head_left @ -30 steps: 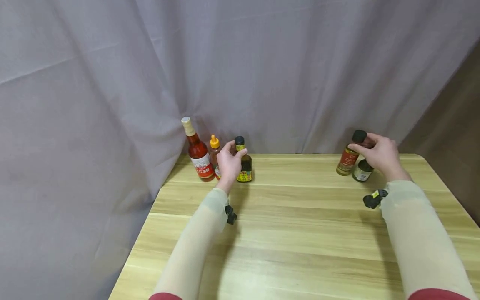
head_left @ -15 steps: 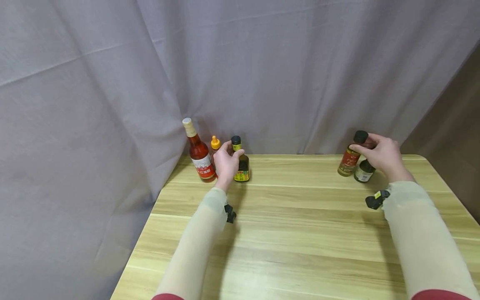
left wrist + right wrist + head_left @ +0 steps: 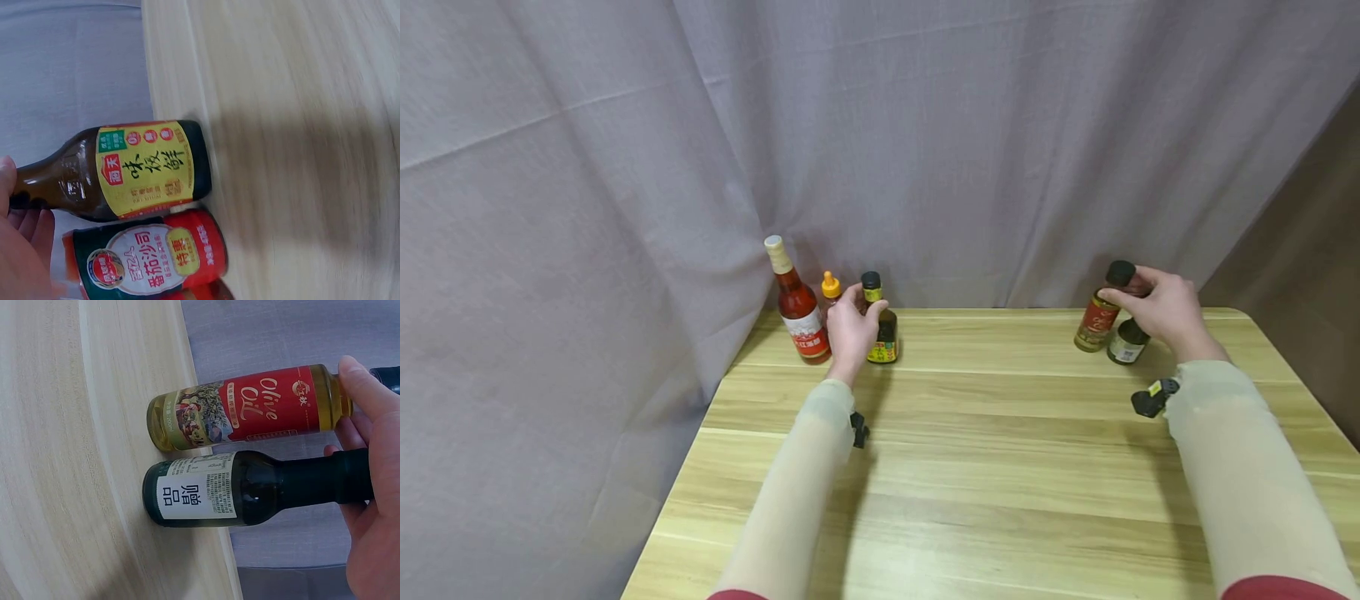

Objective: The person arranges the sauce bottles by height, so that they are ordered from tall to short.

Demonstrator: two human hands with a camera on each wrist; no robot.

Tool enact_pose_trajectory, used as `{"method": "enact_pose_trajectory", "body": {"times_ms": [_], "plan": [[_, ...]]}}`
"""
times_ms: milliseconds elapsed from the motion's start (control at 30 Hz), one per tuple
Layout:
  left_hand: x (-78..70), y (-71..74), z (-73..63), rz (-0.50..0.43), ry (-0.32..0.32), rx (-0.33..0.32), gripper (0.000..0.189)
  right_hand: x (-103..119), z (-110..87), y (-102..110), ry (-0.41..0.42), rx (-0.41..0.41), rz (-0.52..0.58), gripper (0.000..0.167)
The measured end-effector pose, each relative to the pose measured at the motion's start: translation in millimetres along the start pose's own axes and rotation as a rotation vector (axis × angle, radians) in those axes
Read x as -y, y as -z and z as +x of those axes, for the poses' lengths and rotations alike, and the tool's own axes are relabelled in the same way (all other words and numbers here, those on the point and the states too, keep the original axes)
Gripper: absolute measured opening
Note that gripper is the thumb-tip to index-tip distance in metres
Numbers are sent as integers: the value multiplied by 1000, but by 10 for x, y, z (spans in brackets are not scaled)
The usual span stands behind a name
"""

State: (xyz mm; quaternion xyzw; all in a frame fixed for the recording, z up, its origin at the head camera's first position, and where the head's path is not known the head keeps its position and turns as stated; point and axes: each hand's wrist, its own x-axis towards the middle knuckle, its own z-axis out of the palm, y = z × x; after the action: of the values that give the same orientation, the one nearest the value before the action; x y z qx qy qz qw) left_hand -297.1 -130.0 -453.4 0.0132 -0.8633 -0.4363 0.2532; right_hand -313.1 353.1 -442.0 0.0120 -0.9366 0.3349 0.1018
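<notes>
My left hand [image 3: 852,333] grips the neck of a soy sauce bottle [image 3: 144,169], dark with a yellow label and black cap, upright at the table's back left. Close beside it stands a ketchup bottle [image 3: 150,259] with a yellow cap, partly hidden by the hand in the head view. At the back right, my right hand [image 3: 1171,312] pinches the neck of an olive oil bottle [image 3: 250,409] with a red label and black cap. A dark green bottle [image 3: 200,490] with a white label stands beside the oil, its neck within the hand's curve.
A tall red bottle [image 3: 803,321] with a cream top stands at the far left of the row. Grey cloth [image 3: 940,150] hangs behind the wooden table [image 3: 985,467]. Black wrist cameras sit under both wrists.
My left hand has shifted the soy sauce bottle slightly left, towards the ketchup bottle, mostly in the first half second. The right hand and its bottles have stayed in place.
</notes>
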Motion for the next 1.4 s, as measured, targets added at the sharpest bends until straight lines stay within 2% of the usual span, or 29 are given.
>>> {"method": "enact_pose_trajectory", "body": {"times_ms": [133, 300, 633, 1067, 1400], "plan": [[18, -3, 2, 80, -32, 3, 42, 0, 1, 6, -1, 2, 0, 65], [32, 9, 1, 114, -54, 11, 43, 11, -11, -1, -6, 4, 6, 65], [73, 40, -51, 115, -37, 32, 43, 20, -29, -45, 13, -9, -3, 61], [64, 28, -47, 122, -60, 25, 45, -16, -33, -24, 13, -3, 18, 64], [67, 28, -78, 106, -73, 24, 45, -6, -52, -10, 27, -6, -4, 57]]}}
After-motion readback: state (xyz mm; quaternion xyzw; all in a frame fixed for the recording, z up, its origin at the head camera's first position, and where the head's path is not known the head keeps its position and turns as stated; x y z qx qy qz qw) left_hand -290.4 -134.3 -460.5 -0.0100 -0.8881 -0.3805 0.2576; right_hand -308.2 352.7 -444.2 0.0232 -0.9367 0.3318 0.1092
